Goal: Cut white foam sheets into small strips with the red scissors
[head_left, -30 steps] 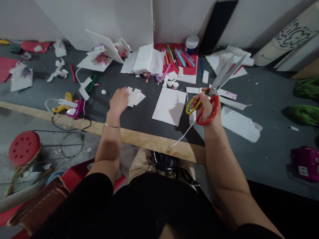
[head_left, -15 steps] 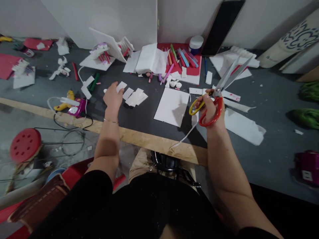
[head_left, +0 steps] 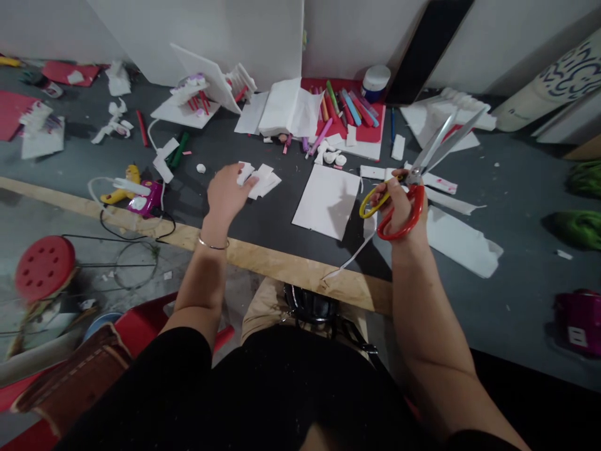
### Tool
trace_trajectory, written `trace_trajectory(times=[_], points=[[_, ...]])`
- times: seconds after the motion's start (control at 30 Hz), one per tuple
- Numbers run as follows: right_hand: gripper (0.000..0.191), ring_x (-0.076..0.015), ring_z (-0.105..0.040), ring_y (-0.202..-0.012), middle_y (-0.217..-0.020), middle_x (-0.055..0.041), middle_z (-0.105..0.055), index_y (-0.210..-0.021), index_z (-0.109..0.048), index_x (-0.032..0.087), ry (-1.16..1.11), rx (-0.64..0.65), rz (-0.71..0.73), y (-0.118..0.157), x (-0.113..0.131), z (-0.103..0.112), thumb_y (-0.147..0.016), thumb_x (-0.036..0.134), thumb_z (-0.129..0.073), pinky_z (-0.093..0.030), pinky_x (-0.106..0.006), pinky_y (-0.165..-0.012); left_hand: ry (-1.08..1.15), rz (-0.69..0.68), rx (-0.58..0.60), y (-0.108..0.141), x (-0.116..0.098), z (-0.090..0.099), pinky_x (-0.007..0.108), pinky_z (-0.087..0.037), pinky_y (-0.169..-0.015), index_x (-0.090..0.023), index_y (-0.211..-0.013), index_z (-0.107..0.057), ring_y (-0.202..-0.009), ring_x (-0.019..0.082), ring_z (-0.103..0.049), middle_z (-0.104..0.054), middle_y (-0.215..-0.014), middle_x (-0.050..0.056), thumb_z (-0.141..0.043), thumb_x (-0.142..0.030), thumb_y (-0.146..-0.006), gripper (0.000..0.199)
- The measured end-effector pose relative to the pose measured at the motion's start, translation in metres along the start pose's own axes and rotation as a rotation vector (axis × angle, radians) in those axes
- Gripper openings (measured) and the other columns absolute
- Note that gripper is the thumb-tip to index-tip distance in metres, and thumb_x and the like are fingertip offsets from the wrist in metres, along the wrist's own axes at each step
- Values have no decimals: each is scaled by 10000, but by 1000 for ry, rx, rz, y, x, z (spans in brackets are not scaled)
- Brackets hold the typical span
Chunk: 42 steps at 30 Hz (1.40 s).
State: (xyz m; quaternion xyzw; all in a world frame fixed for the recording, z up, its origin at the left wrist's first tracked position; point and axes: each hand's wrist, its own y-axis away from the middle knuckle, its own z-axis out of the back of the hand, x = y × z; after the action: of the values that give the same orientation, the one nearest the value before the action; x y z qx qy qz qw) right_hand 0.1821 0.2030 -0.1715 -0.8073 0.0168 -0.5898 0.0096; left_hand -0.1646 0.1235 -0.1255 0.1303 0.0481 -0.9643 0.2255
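Note:
My left hand (head_left: 228,194) rests at the dark tabletop's middle, its fingertips on a small cluster of white foam pieces (head_left: 261,180). Whether it grips one I cannot tell. My right hand (head_left: 401,210) is raised and shut on large scissors (head_left: 416,175) with red and yellow handles, their long steel blades spread apart and pointing to the far right. Between my hands lies a white foam sheet (head_left: 326,202). A thin white strip (head_left: 357,254) trails below my right hand.
Beyond my hands, coloured pastels lie on a red board (head_left: 364,122) beside stacked white paper (head_left: 288,109). A yellow-and-magenta glue gun (head_left: 141,197) sits at the left. A wooden strip (head_left: 282,266) edges the near side. Green yarn (head_left: 577,228) lies at the right.
My left hand has drawn back and returned rightward onto the white pieces, which now lie closer together. The scissors stay in my right hand, and the view has shifted slightly.

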Motion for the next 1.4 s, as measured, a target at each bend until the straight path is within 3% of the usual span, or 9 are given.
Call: trace_trajectory(times=[0.13, 0.27, 0.47, 0.7, 0.9, 1.0, 1.1, 1.3, 1.4], points=[[523, -151, -611, -605, -732, 53, -609, -1019, -611, 321, 30, 23, 16, -3, -5, 3, -759, 671, -899, -511, -315, -536, -40, -32, 93, 11, -11, 0, 428, -528, -1194, -226, -1550, -656, -1374, 351, -695, -736, -1501, 148, -742, -379, -1002, 575], [497, -157, -610, -626, -755, 49, -605, -1024, -601, 326, 52, 20, 14, -3, -4, 3, -773, 650, -882, -516, -330, -569, -19, 16, 43, 9, -10, 0, 362, -535, -1166, -243, -1569, -643, -1356, 304, -720, -759, -1495, 104, -692, -334, -1044, 536], [506, -153, -579, -616, -751, 54, -585, -1027, -576, 324, 60, 5, 4, -2, -3, 0, -765, 642, -869, -502, -330, -582, 36, 66, 13, 5, -11, 9, 347, -547, -1148, -300, -1584, -649, -1357, 280, -736, -769, -1504, 50, -702, -396, -1057, 538], [508, -154, -575, -606, -749, 54, -573, -1021, -576, 329, 62, 20, 20, -5, -6, 2, -785, 677, -861, -512, -329, -564, 38, 93, 18, 6, -17, 14, 364, -553, -1140, -345, -1577, -654, -1286, 259, -763, -789, -1472, 27, -656, -520, -1079, 528], [522, -139, -579, -585, -740, 61, -598, -1009, -591, 324, 47, -4, 0, -2, -2, 0, -755, 663, -896, -536, -327, -562, -21, 171, -55, -10, -4, 18, 470, -519, -1212, -349, -1575, -643, -1426, 351, -684, -770, -1496, 71, -645, -568, -1056, 563], [541, -154, -609, -601, -735, 59, -605, -1000, -595, 329, 70, -8, -10, -2, 0, 0, -734, 687, -901, -549, -336, -559, -29, 134, -71, -16, 2, 16, 537, -515, -1219, -318, -1583, -633, -1479, 409, -629, -738, -1533, 122, -644, -588, -1036, 610], [529, -162, -614, -607, -746, 58, -598, -1017, -589, 335, 92, 12, 17, -2, -1, 1, -760, 698, -875, -558, -347, -562, -40, 62, -77, -11, -1, 12, 503, -529, -1202, -306, -1547, -655, -1451, 389, -640, -735, -1525, 124, -613, -588, -1045, 577], [519, -166, -621, -624, -752, 56, -581, -1034, -579, 336, 115, 33, 26, -3, -3, 3, -782, 694, -857, -539, -337, -561, -65, -28, 95, 8, -19, 2, 448, -555, -1156, -276, -1522, -666, -1383, 364, -681, -755, -1470, 136, -731, -430, -1006, 543], [528, -164, -616, -622, -748, 57, -578, -1020, -575, 331, 120, 25, 29, -4, -3, 3, -770, 693, -865, -531, -335, -561, -45, -17, 93, 9, -19, 2, 444, -538, -1185, -272, -1550, -645, -1389, 351, -685, -754, -1486, 124, -726, -362, -1011, 553]])
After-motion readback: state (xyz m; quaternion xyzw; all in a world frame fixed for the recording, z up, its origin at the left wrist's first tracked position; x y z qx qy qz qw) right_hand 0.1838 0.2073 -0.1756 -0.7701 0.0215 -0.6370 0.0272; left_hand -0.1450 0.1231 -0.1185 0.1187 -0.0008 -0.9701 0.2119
